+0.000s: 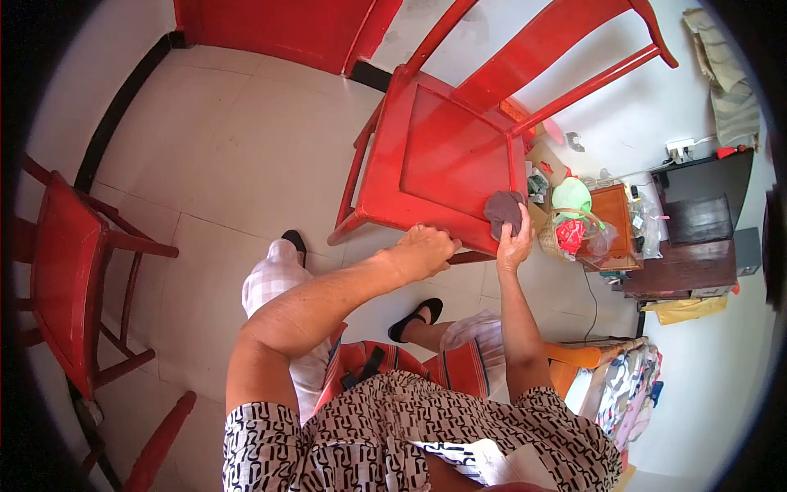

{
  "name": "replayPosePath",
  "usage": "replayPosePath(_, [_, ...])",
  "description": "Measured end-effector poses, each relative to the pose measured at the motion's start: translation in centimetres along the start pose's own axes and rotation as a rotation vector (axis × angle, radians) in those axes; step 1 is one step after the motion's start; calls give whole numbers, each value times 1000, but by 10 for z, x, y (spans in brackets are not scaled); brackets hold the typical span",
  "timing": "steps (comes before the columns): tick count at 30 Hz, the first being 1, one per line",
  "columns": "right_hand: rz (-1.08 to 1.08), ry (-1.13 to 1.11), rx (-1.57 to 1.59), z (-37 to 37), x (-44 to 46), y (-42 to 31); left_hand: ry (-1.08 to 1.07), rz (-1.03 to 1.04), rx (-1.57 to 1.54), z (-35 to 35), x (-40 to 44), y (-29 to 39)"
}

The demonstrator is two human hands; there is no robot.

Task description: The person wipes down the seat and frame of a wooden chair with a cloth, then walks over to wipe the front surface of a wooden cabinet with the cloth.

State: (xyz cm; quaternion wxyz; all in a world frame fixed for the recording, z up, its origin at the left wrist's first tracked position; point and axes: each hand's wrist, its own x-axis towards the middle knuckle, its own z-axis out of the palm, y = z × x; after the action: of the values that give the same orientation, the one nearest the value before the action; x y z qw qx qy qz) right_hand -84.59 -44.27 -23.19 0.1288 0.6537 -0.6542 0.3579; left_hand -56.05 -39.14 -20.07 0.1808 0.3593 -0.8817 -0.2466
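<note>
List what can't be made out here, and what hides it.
All head view:
Near red chair: backrest top, cut off by the upper edge.
Left hand: palm, hidden behind its own back.
Brown cloth: part, hidden behind the right hand.
Left red chair: outer part, lost in the dark border.

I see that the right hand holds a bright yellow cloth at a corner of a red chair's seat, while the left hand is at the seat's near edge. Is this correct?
Not quite: the cloth is dark brownish, not bright yellow, as the head view shows. The right hand does hold it at a corner of the seat, with the left hand at its near edge.
</note>
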Motion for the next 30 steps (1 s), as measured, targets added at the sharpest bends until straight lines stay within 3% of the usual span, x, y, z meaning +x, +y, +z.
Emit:
replayPosePath(12, [1,2,44,-1,1,-2,173,48,55,-8,0,2])
replayPosePath(18, [-34,20,54,1,1,1,268,-82,329,-3,2,-16])
replayPosePath(27, [-7,68,43,0,0,-1,316,-46,195,-1,10,-35])
replayPosePath(30, [4,54,46,0,0,3,234,-85,169,-6,13,-35])
